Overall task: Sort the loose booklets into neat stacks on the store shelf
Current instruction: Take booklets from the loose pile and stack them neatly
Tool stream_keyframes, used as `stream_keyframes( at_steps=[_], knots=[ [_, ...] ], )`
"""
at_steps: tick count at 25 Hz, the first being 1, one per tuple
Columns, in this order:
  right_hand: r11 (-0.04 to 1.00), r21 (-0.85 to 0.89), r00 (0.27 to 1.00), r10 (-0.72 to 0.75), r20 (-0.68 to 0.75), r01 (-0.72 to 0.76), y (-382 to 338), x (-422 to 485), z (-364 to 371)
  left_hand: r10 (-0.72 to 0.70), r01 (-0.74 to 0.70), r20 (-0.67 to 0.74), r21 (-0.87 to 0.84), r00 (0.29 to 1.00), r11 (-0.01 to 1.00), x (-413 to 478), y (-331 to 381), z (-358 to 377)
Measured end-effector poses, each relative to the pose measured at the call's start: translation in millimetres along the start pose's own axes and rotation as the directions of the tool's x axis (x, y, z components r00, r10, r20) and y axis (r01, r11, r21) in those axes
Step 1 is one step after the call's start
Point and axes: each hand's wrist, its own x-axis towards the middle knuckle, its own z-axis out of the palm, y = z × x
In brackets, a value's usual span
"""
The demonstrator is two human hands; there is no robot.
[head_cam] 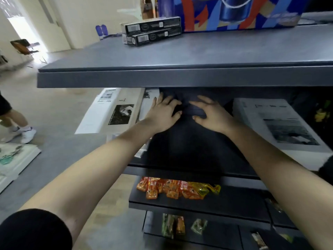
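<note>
Both my hands reach under the grey top shelf (180, 78) onto a dark stack of booklets (187, 141) lying on the middle shelf. My left hand (162, 114) rests on the stack's far left part, fingers spread and slightly bent over its edge. My right hand (210, 114) lies flat on it just to the right. A pale booklet stack with a black-and-white photo (115, 112) sits to the left, with a white one (149, 105) beside it. Another white stack with a printed picture (281, 127) lies to the right.
Two black boxes (153, 31) and a colourful large box (234, 11) stand on the top shelf. Orange and yellow snack packets (173, 188) fill the shelf below, green packets (169, 226) lower still. A person's legs (16, 123) stand at the left; printed sheets (14, 159) lie on the floor.
</note>
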Motion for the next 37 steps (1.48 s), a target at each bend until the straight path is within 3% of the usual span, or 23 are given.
stream_keyframes(
  at_steps=[8, 12, 15, 18, 21, 24, 27, 30, 33, 37],
  knots=[
    [0.978, -0.034, 0.978, -0.205, 0.049, 0.206, -116.2, 50.8, 47.4, -0.175, 0.175, 0.016, -0.013, 0.984, 0.984, -58.4, -109.7, -26.4],
    [0.959, 0.016, 0.949, -0.283, 0.140, 0.283, -166.6, 65.0, 67.8, -0.124, 0.123, 0.020, 0.030, 0.992, 0.992, -87.0, -156.6, -29.7],
    [0.940, -0.112, 0.913, -0.278, 0.299, 0.323, -184.4, 70.5, 83.4, -0.074, 0.070, 0.041, 0.086, 0.996, 0.994, -102.2, -187.8, -24.6],
    [0.903, -0.283, 0.920, -0.231, 0.316, 0.324, -196.4, 73.8, 90.6, -0.021, 0.010, 0.057, 0.189, 0.998, 0.982, -107.4, -209.4, -16.8],
    [0.914, -0.268, 0.926, -0.217, 0.309, 0.304, -204.0, 77.5, 83.7, 0.019, -0.027, 0.040, 0.189, 0.999, 0.982, -102.9, -220.7, -18.8],
    [0.948, -0.158, 0.917, -0.210, 0.340, 0.276, -193.2, 77.5, 77.6, 0.104, -0.107, 0.046, 0.060, 0.993, 0.992, -100.7, -218.8, -28.4],
    [0.965, -0.153, 0.917, -0.143, 0.371, 0.212, -172.0, 76.9, 64.4, 0.062, -0.067, 0.066, 0.085, 0.996, 0.994, -105.4, -205.8, -39.1],
    [0.941, -0.286, 0.932, -0.074, 0.354, 0.183, -174.2, 67.3, 58.2, 0.230, -0.198, -0.086, 0.277, 0.969, 0.940, -104.5, -181.1, -38.1],
    [0.951, -0.155, 0.951, -0.236, 0.199, 0.269, -191.7, 47.6, 76.9, 0.304, -0.266, -0.063, 0.342, 0.951, 0.901, -100.2, -145.2, -35.5],
    [0.959, -0.055, 0.959, -0.272, 0.085, 0.277, -171.9, 25.3, 71.2, 0.483, -0.441, -0.186, 0.226, 0.856, 0.869, -102.5, -150.7, -30.3]
  ],
)
